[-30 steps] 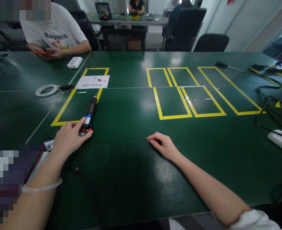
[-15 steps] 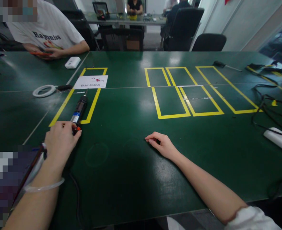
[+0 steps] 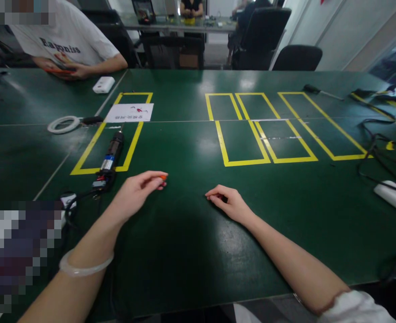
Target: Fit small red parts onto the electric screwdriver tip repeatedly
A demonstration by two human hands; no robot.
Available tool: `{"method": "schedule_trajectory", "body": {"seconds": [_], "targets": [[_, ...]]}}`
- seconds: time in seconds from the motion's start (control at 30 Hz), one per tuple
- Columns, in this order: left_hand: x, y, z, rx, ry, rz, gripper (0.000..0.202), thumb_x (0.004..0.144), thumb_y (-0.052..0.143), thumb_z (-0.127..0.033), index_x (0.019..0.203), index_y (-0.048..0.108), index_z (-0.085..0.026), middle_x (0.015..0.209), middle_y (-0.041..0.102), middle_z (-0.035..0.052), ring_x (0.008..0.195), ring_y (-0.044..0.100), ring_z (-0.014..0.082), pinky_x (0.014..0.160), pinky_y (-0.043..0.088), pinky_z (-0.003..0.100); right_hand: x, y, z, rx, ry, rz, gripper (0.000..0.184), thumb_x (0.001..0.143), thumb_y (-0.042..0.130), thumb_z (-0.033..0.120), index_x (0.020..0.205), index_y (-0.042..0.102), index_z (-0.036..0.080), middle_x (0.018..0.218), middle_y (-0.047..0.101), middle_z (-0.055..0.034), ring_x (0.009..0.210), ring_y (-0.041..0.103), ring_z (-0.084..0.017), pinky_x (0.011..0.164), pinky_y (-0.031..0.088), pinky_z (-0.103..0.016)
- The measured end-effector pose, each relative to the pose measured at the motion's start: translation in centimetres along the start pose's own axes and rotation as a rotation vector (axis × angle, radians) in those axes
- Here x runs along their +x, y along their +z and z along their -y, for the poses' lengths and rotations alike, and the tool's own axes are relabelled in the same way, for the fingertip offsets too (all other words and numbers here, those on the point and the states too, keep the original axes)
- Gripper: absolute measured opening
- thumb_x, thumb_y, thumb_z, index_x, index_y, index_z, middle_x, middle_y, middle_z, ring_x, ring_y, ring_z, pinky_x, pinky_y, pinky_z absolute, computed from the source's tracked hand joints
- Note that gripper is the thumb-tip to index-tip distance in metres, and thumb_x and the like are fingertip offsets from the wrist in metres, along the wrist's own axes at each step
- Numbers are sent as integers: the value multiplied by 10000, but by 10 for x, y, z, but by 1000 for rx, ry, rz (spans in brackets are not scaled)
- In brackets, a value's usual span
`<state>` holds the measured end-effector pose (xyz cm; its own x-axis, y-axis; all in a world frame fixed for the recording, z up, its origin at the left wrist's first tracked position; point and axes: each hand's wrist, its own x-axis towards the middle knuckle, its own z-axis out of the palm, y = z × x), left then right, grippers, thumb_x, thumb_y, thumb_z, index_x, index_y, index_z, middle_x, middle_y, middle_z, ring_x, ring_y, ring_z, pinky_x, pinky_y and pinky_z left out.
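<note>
My left hand (image 3: 139, 193) is closed in a pinch above the green table (image 3: 184, 251), with a small orange piece (image 3: 163, 177) between thumb and fingertips. Most of that piece is covered by the fingers, so its kind cannot be told. Behind and left of this hand lies a black electric screwdriver (image 3: 108, 162) with a blue and silver band, its bit pointing away from me and its cord trailing left. My right hand (image 3: 230, 202) rests on the table to the right, fingers curled together against the thumb, with nothing visible in them.
Yellow tape frames (image 3: 247, 163) mark the table. A printed white card (image 3: 129, 113) lies beyond the screwdriver, with a white ring (image 3: 63, 124) to its left. Black cables (image 3: 373, 152) and a white bar (image 3: 393, 196) are at right. A person (image 3: 73, 49) sits across at left.
My left hand has moved right, away from the screwdriver's rear end, and now has the orange piece in its fingers. The right hand stays in place. The view has shifted slightly.
</note>
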<state>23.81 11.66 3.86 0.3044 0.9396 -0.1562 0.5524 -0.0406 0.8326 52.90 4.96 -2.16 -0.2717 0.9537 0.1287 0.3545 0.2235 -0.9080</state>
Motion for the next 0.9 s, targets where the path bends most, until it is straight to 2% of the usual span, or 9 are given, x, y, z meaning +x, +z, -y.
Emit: {"method": "schedule_trajectory", "body": {"seconds": [0.1, 0.17, 0.23, 0.37, 0.5, 0.6, 0.73, 0.9], "targets": [[-1, 42, -16, -230, -44, 273, 391, 875, 565, -438, 1177, 625, -196, 1066, 685, 64, 962, 641, 185, 863, 496, 314, -1, -1, 0, 50, 35, 22, 168, 904, 587, 244, 1006, 708, 187, 906, 710, -42, 746, 616, -144, 692, 467, -269], [-3, 61, -18, -328, -76, 368, 369, 867, 586, -416, 1164, 602, -197, 1028, 680, 55, 955, 640, 180, 844, 495, 311, -1, 0, 2, 108, 73, 45, 175, 896, 598, 257, 1011, 702, 176, 883, 716, -40, 727, 612, -140, 682, 469, -265], [-3, 71, -14, -381, -101, 404, 319, 855, 606, -400, 1089, 596, -183, 984, 673, 47, 914, 634, 168, 811, 493, 302, -1, 1, 3, 167, 94, 65, 191, 888, 610, 264, 1035, 687, 169, 878, 717, -39, 738, 620, -140, 693, 475, -267], [-4, 79, -7, -405, -90, 386, 262, 833, 635, -399, 941, 590, -165, 865, 645, 23, 790, 594, 134, 767, 474, 293, -1, 7, 6, 243, 43, 111, 266, 849, 668, 252, 1102, 638, 174, 890, 702, -28, 793, 641, -145, 761, 493, -288], [-5, 84, -9, -417, -74, 384, 267, 801, 671, -398, 884, 575, -163, 801, 602, 3, 730, 565, 123, 717, 463, 280, -1, 12, 9, 218, 15, 135, 262, 810, 717, 249, 1050, 629, 190, 882, 694, -15, 780, 641, -145, 752, 505, -292], [-6, 87, -11, -431, -71, 380, 264, 833, 636, -411, 889, 575, -161, 804, 598, 9, 731, 573, 124, 712, 466, 278, -1, 14, 10, 171, 14, 128, 172, 834, 691, 244, 988, 633, 192, 856, 686, -12, 763, 630, -140, 728, 497, -281], [-6, 89, -7, -479, -61, 366, 308, 910, 518, -450, 943, 594, -153, 823, 616, 26, 740, 593, 131, 718, 478, 288, -2, 14, 10, 148, -4, 73, 154, 844, 679, 234, 983, 630, 191, 840, 674, -12, 747, 615, -136, 704, 475, -273], [-9, 91, -1, -490, -53, 414, 312, 830, 660, -407, 1000, 586, -155, 900, 658, 43, 815, 618, 143, 757, 488, 292, -2, 14, 8, 159, -10, 54, 137, 850, 653, 198, 983, 619, 193, 831, 668, -11, 720, 604, -129, 683, 472, -269]]}}
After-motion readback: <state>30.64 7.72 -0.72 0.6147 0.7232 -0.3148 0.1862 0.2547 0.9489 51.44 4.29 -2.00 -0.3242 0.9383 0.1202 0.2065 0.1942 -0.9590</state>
